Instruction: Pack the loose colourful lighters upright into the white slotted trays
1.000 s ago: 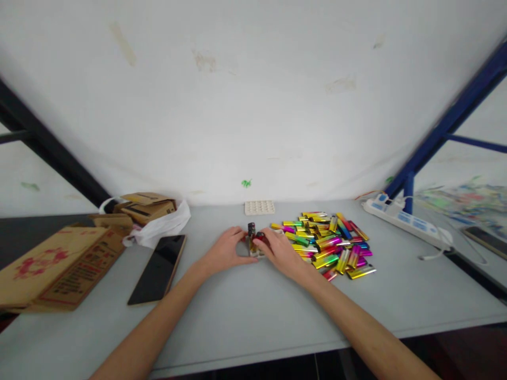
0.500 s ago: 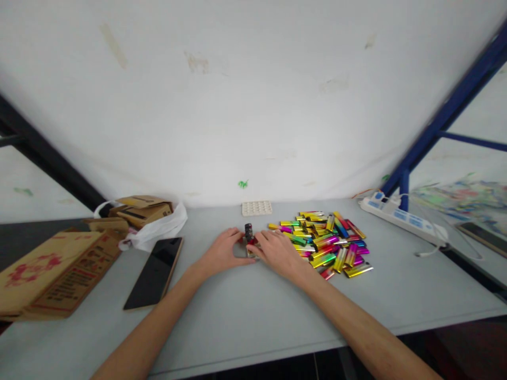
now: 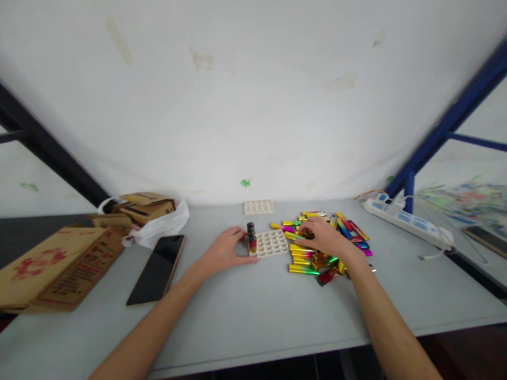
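A small white tray with rows of holes lies in front of me. Along its left edge several dark-topped, red-bodied lighters stand upright in a row. My left hand curves around that end, thumb at the tray's front corner and fingers at its far side. Over the heap of shiny, many-coloured lighters is my right hand. Its thumb and fingers close about a gold-green lighter, whose end sticks out to the left; the fingertips' contact is partly hidden.
A second white holed tray lies near the wall. To the left are a black phone-like slab, cardboard boxes and a white plastic bag. At the right back lies a power strip with cables, beside a blue metal frame.
My right hand has moved right from the tray to the lighter heap, uncovering the tray's holes. Some lighters in the heap have shifted. My left hand stays at the tray's left end.
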Demonstrator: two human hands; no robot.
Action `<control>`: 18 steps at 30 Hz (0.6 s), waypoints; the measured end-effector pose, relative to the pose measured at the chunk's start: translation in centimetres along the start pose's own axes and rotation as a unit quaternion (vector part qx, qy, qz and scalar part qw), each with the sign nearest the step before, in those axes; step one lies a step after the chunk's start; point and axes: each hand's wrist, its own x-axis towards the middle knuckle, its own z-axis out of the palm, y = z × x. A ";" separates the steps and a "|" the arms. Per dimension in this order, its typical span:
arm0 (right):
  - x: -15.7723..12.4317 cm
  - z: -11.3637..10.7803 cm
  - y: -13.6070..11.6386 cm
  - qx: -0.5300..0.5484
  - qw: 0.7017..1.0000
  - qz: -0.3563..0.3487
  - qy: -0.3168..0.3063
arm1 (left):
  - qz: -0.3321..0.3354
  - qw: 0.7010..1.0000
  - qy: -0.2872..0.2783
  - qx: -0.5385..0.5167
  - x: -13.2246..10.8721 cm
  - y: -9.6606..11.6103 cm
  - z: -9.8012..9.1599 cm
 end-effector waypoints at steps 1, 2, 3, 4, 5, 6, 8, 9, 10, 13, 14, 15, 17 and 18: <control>-0.1 0.0 0.0 0.003 1.000 0.000 -0.010 | 0.000 1.000 0.001 0.001 0.0 0.0 0.0; -0.1 0.0 0.1 0.006 1.000 -0.002 -0.013 | 0.001 1.000 0.001 0.002 0.0 0.1 -0.1; -0.1 0.1 0.1 0.013 1.000 -0.002 -0.011 | 0.002 1.000 0.002 0.003 0.0 0.1 -0.1; 0.0 0.1 0.1 0.024 1.000 0.001 0.000 | 0.004 1.000 0.003 0.004 0.0 0.1 -0.1; 0.0 0.1 0.1 0.040 0.999 0.007 0.019 | 0.005 1.000 0.004 0.005 0.0 0.2 -0.2; 0.1 0.0 0.0 0.060 0.997 0.016 0.046 | 0.006 1.000 0.004 0.006 0.0 0.2 -0.2; 0.4 -0.1 -0.2 0.112 0.987 0.035 0.108 | 0.006 1.000 0.006 0.009 0.0 0.2 -0.2; 0.5 -0.2 -0.5 0.148 0.978 0.043 0.139 | 0.007 1.000 0.006 0.010 0.0 0.2 -0.2; 0.7 -0.2 -0.8 0.193 0.966 0.049 0.166 | 0.008 1.000 0.007 0.010 0.0 0.2 -0.1; 1.4 0.0 -2.5 0.378 0.900 0.073 0.202 | 0.010 1.000 0.009 0.007 0.0 0.1 0.0; 1.7 0.2 -3.2 0.448 0.868 0.082 0.199 | 0.010 1.000 0.010 0.006 0.0 0.1 0.0; 1.9 0.5 -3.9 0.514 0.832 0.090 0.190 | 0.010 1.000 0.011 0.006 0.0 0.0 0.0; 2.4 1.1 -5.3 0.620 0.760 0.103 0.166 | 0.008 1.000 0.013 0.004 0.0 0.0 0.1; 2.6 1.4 -5.9 0.656 0.731 0.106 0.155 | 0.008 1.000 0.013 0.003 0.0 -0.1 0.1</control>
